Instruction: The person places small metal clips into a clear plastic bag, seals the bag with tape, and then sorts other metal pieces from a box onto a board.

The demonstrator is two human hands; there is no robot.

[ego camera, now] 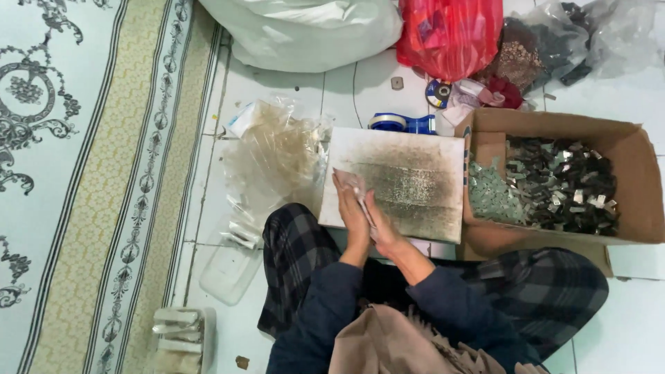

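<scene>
A brown cardboard box (627, 149) full of small shiny packets (561, 183) sits on the right, with a red bag (449, 31) and a white bag (305, 31) behind.

My hands, left (351, 208) and right (380, 225), meet palm to palm on the near edge of the board (409, 176). Right of it stands the box (627, 149) of small pieces (554, 183); left lie plastic bags (280, 149); behind, the tape dispenser (402, 123).
</scene>
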